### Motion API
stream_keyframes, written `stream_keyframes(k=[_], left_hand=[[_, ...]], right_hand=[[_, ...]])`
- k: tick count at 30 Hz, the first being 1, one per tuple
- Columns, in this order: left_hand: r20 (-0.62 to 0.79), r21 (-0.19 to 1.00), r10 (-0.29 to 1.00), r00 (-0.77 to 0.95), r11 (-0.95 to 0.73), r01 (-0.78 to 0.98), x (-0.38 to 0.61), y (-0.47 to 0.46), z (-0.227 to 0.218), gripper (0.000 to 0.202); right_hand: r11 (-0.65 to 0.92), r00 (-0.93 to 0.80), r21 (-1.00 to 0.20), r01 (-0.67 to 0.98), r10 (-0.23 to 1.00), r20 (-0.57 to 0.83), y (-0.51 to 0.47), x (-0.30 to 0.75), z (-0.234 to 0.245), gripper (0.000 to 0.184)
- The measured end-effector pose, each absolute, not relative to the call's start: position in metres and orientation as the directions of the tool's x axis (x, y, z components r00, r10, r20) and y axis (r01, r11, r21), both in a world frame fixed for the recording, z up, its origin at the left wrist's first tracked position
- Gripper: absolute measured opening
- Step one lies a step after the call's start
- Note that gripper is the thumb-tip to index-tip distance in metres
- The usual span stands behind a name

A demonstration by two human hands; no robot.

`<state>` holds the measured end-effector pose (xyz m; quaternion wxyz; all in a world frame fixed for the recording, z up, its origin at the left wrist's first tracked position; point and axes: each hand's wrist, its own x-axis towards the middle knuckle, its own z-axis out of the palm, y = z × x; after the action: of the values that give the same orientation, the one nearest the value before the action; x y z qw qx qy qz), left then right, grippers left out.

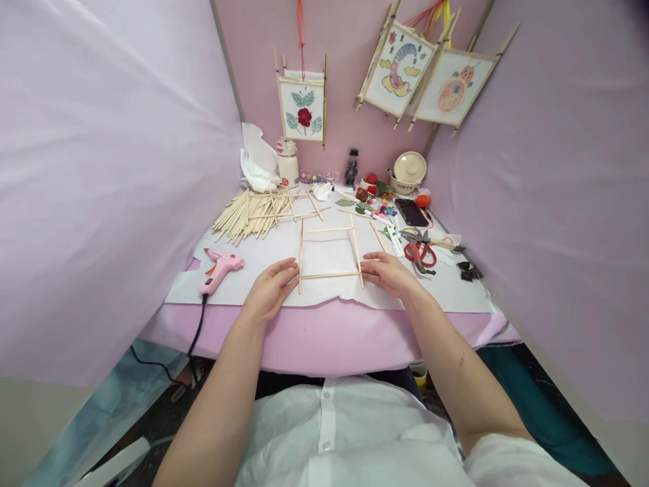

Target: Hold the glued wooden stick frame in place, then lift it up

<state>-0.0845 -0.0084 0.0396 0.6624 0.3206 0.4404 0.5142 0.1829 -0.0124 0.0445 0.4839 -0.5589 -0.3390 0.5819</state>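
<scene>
A frame of thin wooden sticks (330,275) is on the white paper directly before me, with two long side sticks and two crosspieces. My left hand (272,284) is beside its left stick, fingers stretched toward it and close to or touching it. On the opposite side, my right hand (388,274) has its fingers apart, with the tips at the right stick. Neither hand wraps round the wood. A faint shadow falls under the far crosspiece. Left of my left hand lies a pink glue gun (222,268) with a black cord.
Many loose sticks (253,213) are heaped at the back left. Red-handled scissors (420,256), a phone (412,212), white markers (394,241) and small decorations fill the right. A white bottle (288,164) and a lidded bowl (408,172) stand behind. Picture lanterns (303,111) hang above.
</scene>
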Motion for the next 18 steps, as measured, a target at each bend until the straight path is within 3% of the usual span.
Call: stream_keyframes(k=[18], left_hand=[[-0.26, 0.872, 0.956, 0.139, 0.294, -0.391, -0.083, -0.013, 0.038, 0.025]], right_hand=[[-0.27, 0.073, -0.961, 0.062, 0.961, -0.265, -0.013, 0.186, 0.026, 0.04]])
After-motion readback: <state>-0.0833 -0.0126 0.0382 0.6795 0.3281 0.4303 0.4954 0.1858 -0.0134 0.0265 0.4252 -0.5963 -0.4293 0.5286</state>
